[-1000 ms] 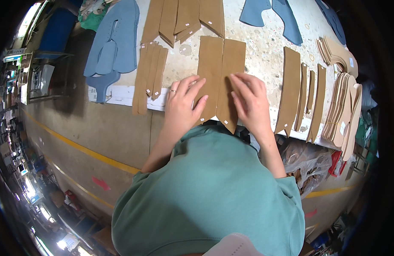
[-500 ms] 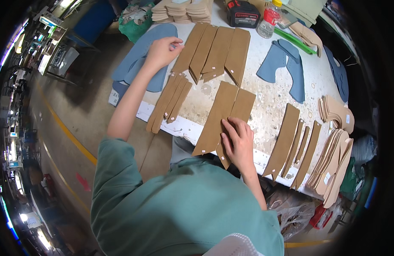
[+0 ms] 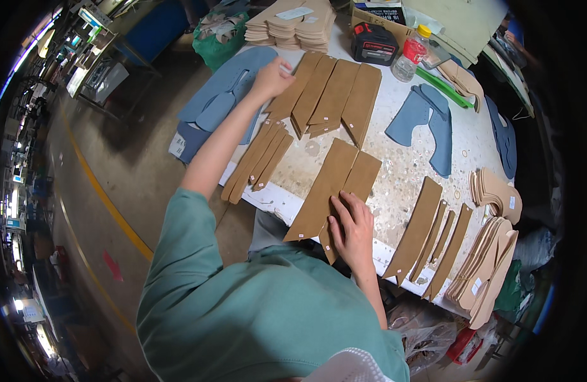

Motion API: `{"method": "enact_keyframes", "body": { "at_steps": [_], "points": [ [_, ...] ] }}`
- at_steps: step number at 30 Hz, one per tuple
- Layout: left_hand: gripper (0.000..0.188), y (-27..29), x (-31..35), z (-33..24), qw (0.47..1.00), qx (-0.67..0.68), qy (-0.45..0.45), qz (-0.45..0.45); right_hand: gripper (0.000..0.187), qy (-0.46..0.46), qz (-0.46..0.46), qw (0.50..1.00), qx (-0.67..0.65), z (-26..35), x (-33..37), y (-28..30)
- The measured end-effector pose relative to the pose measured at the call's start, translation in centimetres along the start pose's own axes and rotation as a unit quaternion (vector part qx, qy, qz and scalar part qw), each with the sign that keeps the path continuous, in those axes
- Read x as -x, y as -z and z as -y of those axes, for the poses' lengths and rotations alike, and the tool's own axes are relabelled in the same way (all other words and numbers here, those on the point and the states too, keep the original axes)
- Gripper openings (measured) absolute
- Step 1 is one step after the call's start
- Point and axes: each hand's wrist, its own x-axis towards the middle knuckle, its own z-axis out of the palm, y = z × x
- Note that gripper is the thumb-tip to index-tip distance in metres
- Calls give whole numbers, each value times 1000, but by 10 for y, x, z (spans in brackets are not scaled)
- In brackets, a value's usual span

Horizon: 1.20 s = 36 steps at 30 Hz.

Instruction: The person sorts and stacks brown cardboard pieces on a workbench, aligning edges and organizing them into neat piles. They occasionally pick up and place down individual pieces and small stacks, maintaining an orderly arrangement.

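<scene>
My left hand [image 3: 272, 77] is closed over the far left of the table, beside the upper end of a row of brown strips [image 3: 335, 92] and above blue cut panels [image 3: 215, 111]. A small whitish thing shows at its fingertips, too small to name. At the near edge, my right hand [image 3: 355, 230] lies with fingers apart on two brown pieces [image 3: 323, 191] placed side by side. Their pointed lower ends overhang the edge and bear small white stickers. Narrower brown strips [image 3: 258, 159] lie to the left, and further brown strips [image 3: 413, 229] to the right.
Beige piece stacks stand at the far side [image 3: 287, 28] and right edge [image 3: 481, 267]. A black-and-red battery pack [image 3: 374, 44], a clear bottle with yellow cap [image 3: 411, 54], a green tray [image 3: 445, 87] and a blue cut piece [image 3: 411, 118] are on the table. A green bag [image 3: 220, 38] is beyond the left corner.
The view has shifted, so the table appears lower. My left hand has moved farther out and slightly right, toward the upper end of the brown strips. My right hand stays on the brown pieces.
</scene>
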Motion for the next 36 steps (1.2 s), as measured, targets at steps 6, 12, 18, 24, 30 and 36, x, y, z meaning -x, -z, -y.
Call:
{"method": "enact_keyframes", "body": {
  "at_steps": [6,12,18,24,30,36],
  "points": [
    [25,39,-15,-55,949,296,-1,104,24,-46,-115,985,-119,6,0,9],
    [30,35,18,-135,882,435,-63,168,21,-126,-159,954,-219,-3,-2,35],
    [43,14,113,-172,847,429,-92,299,33,-246,-170,837,-459,-23,5,35],
    [54,-10,107,-123,911,218,-68,343,45,-323,-160,769,-529,-32,20,28],
    [51,-12,17,-47,972,-188,-102,95,58,-264,-161,890,-337,-32,25,21],
    [55,-28,7,-32,964,-249,-29,88,57,-282,-145,879,-356,-34,28,23]
  ]
}}
